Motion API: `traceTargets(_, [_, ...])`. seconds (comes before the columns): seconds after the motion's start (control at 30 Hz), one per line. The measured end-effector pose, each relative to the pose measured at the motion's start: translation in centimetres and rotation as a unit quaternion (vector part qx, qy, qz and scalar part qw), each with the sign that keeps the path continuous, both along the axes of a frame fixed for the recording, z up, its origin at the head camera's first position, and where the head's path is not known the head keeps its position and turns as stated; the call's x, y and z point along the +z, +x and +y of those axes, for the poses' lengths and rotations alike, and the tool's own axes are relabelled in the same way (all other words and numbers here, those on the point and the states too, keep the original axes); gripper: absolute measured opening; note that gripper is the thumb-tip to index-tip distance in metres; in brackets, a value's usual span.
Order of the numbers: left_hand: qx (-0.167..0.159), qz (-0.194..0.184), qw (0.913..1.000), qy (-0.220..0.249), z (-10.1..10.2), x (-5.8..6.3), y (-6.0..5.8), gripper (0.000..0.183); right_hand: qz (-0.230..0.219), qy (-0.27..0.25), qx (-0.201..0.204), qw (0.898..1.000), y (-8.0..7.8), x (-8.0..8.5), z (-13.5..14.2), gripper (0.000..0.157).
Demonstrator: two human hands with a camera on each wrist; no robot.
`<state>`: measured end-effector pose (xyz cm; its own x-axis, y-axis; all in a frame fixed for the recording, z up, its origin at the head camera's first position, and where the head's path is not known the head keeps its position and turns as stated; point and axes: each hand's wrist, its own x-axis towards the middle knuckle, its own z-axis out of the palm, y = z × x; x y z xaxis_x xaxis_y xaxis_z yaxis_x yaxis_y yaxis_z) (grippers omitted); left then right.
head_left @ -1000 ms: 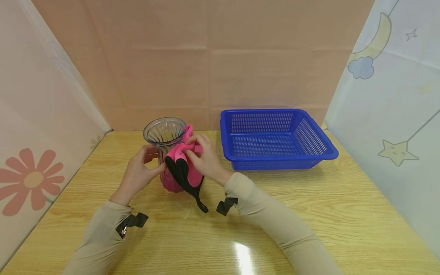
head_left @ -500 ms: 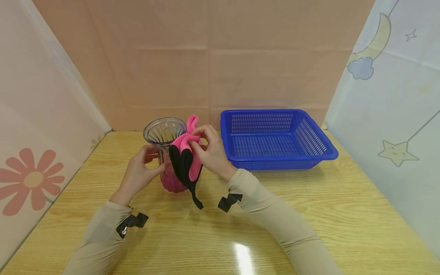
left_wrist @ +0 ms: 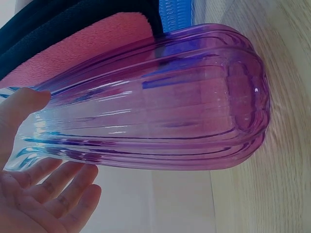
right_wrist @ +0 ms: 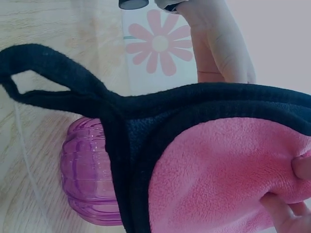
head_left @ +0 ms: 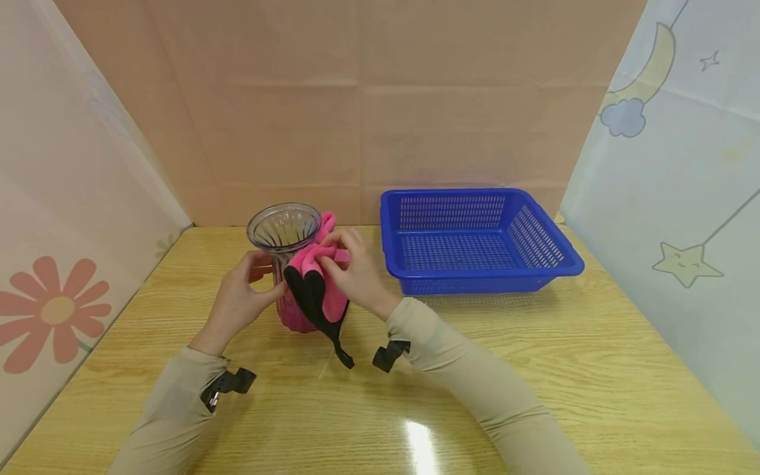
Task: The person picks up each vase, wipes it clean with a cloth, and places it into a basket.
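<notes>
A ribbed glass vase (head_left: 293,315), purple-pink at the base and clearer toward its flared rim, stands upright on the table. My left hand (head_left: 239,293) holds it below the rim, thumb on the near side and fingers round the far side. In the left wrist view the thumb and fingers (left_wrist: 73,194) lie along the glass neck. My right hand (head_left: 358,274) pinches a folded pink plush cloth (head_left: 335,305) with black edging and a black hanging loop (right_wrist: 43,73). The cloth lies against the vase's right side and hides part of it; the loop dangles over the table.
A blue perforated plastic basket (head_left: 475,270) stands at the back right of the wooden table (head_left: 332,422). A tan cloth backdrop (head_left: 356,119) rises behind, with printed panels on both sides. A thin pale strand (head_left: 325,366) lies before the vase.
My right hand lifted the cloth up and to the right along the vase, then brought it back down and to the left. The left hand and the vase have stayed put.
</notes>
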<state>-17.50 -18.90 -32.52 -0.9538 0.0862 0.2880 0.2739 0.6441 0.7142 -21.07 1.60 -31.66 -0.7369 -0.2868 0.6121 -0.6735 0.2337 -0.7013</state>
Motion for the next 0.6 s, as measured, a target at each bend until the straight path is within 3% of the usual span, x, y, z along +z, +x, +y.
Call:
traceTargets(0.33, [-0.005,-0.002,1.0,-0.001,-0.08,-0.04,0.09,0.053,-0.012,0.015,-0.005,1.0,0.01,-0.45,-0.21,0.016])
traceTargets(0.6, [-0.004,-0.003,1.0,-0.005,-0.02,0.08,0.1,0.053,-0.013,0.06,-0.021,0.998,0.17,-0.79,-0.06,0.015])
